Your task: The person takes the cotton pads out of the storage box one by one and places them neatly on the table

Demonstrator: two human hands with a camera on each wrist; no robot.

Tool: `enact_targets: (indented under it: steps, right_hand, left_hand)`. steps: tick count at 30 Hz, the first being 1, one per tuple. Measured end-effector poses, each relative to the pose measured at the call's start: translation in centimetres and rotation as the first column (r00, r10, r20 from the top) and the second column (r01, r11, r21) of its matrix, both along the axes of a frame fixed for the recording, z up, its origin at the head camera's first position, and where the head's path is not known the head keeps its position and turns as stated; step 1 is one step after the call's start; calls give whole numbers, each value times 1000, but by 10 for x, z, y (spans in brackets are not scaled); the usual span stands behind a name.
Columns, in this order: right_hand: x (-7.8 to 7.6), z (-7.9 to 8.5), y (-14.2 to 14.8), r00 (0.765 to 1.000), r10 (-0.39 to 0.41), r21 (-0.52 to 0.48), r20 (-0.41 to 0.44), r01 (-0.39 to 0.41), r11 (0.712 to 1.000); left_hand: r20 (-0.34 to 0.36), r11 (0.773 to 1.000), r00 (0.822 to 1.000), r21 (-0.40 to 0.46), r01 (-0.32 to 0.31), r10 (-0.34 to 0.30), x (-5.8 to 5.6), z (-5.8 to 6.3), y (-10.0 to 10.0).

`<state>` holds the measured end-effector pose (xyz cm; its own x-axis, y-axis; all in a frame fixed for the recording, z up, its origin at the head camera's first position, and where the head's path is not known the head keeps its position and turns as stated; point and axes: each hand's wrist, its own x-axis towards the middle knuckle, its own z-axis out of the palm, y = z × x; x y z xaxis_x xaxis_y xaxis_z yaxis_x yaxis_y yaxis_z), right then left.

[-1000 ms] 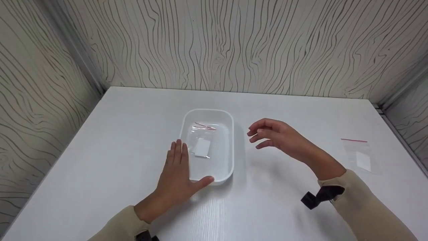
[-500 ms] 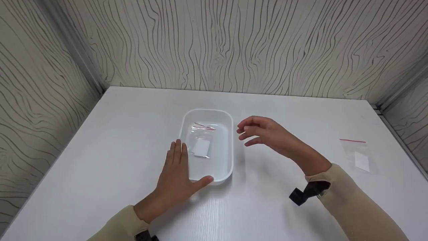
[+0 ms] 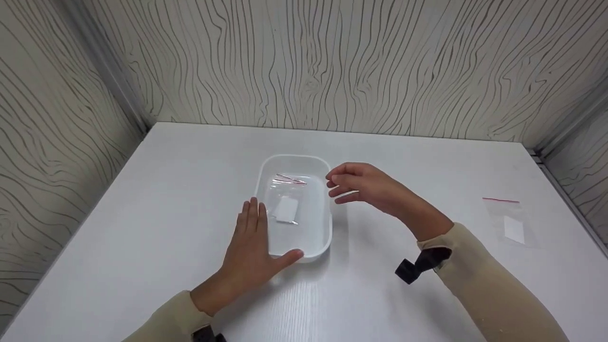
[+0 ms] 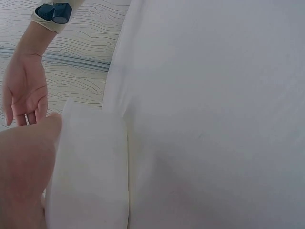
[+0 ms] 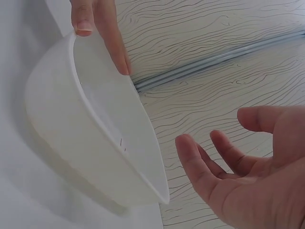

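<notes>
A white plastic tub [image 3: 308, 242] stands mid-table, with a clear zip bag [image 3: 287, 209] lying inside it; the bag has a red-striped top and a white label. My left hand [image 3: 249, 254] rests along the tub's left and near rim, fingers straight, thumb stretched over the near edge. Beside the right rim hovers my right hand [image 3: 368, 187], its fingers loosely bent and nothing in them. In the right wrist view, the right hand [image 5: 257, 167] is apart from the tub wall [image 5: 81, 129]. How many bags lie in the tub is hard to tell.
Another clear zip bag [image 3: 513, 228] with a red strip and white label lies flat on the right side of the white table [image 3: 156, 199]. Patterned panels [image 3: 308, 66] enclose the table at the back and sides.
My right hand has moved left, from some distance off to beside the tub's right rim. The left hand, the tub and the bags have stayed in place.
</notes>
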<state>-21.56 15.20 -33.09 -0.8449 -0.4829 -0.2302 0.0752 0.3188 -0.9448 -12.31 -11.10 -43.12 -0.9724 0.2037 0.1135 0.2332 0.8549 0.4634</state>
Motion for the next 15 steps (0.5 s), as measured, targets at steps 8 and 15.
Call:
enact_targets:
  steps: [8,15]
  right_hand:
    - [-3,0,-18,1000,16,16,11,-16,1000]
    - [-8,-1,-31,1000,15,63,15,-16,998]
  left_hand:
    - [-14,1000,1000,-28,9,-10,0,0,0]
    - [-17,1000,1000,-18,10,-11,-1,0,0]
